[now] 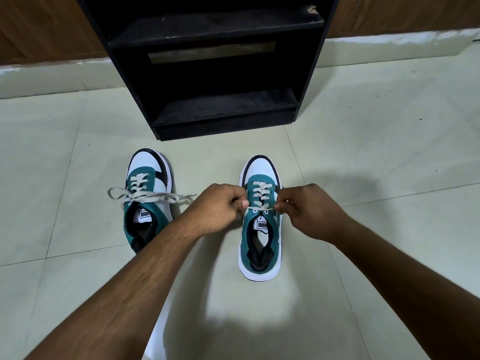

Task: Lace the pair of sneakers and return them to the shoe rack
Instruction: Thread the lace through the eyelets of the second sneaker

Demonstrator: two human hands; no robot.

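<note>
Two teal, white and black sneakers with smooth panels and flat beige laces are standing on the pale glossy tiled floor (78,120), toes pointing at the matte black shoe rack (220,74). The left sneaker (148,196) is sitting with its lace ends spread loose sideways. The left hand (215,206) and right hand (309,211) are pinching the lace (259,208) of the right sneaker (261,224), fingers curled shut on each end beside the top eyelets. The lace ends are disappearing inside the fists. The rack's top is being cut off by the frame.
</note>
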